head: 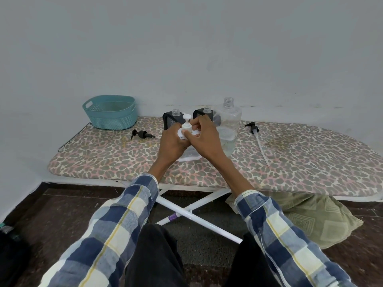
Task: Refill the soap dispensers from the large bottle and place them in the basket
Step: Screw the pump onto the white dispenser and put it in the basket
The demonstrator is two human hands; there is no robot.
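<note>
Left hand: gripping the white dispenser, fingers curling round its upper body.
Right hand: pinching at the white pump collar, seemingly.
White dispenser: standing on the ironing board, between both hands.
Large bottle: standing uncapped, just right of the right hand.
Black dispensers: standing open-necked behind the hands.
Basket: sitting far left, well apart.
</note>
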